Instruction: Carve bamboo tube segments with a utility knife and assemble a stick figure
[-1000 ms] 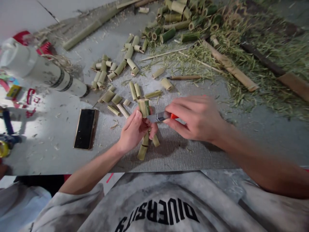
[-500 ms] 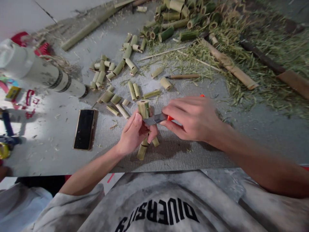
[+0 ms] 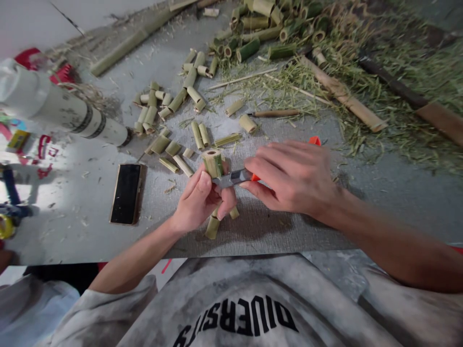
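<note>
My left hand (image 3: 198,196) is closed around a short, hollow piece of bamboo (image 3: 212,164), its cut end tilted up and some green skin showing on its right side. In my right hand (image 3: 289,176) is an orange-handled utility knife (image 3: 235,178), most of the handle hidden under the fingers. The blade reaches left to the lower part of the bamboo, beside my left thumb; whether it bites in I cannot tell. Below my left hand, split bamboo pieces (image 3: 212,228) lie on the table, partly covered by the fingers.
Several cut bamboo pieces (image 3: 177,101) lie beyond my hands. A phone (image 3: 126,193) and a patterned white bottle (image 3: 72,108) are at left. A thin wooden-handled tool (image 3: 277,113) rests ahead, and green shavings (image 3: 394,115) cover the far right.
The bamboo piece has tipped slightly to the left in my left hand. My right hand has turned a little, and more of the knife's orange end shows behind it.
</note>
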Motion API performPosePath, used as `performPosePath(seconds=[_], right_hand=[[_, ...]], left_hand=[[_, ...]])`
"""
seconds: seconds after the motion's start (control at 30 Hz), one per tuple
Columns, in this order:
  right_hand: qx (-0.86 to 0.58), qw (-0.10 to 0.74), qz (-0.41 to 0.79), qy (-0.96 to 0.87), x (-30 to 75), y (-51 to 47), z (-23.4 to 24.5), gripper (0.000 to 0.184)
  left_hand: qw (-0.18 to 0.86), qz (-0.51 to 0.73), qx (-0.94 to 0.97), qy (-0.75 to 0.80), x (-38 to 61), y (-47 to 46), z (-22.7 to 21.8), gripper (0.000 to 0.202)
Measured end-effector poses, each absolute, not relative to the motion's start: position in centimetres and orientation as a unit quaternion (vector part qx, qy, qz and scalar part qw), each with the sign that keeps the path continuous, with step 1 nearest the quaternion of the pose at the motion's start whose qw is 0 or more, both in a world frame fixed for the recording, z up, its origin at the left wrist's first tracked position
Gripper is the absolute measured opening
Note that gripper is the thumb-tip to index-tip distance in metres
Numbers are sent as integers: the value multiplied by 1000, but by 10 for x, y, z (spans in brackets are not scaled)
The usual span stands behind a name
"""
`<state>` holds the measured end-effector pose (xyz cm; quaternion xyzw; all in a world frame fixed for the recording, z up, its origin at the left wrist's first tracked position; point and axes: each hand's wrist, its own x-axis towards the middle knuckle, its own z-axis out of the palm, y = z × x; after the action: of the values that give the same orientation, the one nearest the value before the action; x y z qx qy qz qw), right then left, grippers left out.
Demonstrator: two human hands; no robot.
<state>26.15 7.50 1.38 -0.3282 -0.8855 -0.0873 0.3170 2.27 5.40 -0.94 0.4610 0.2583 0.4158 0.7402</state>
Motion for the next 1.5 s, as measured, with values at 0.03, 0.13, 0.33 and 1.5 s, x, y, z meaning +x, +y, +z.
performPosePath(seconds=[0.03, 0.13, 0.33, 1.5], right_hand=[[-340, 314, -82, -883, 262, 75, 14, 33], [-386, 301, -69, -869, 264, 76, 15, 35], [-415, 299, -71, -856, 263, 78, 11, 38], [-481, 442, 8, -757, 289, 113, 34, 60]], left_hand=[[747, 410, 459, 250, 23, 54, -9, 41], [761, 395, 454, 243, 25, 54, -9, 42], [752, 390, 450, 283, 27, 58, -6, 48], [733, 413, 461, 282, 38, 86, 15, 44]])
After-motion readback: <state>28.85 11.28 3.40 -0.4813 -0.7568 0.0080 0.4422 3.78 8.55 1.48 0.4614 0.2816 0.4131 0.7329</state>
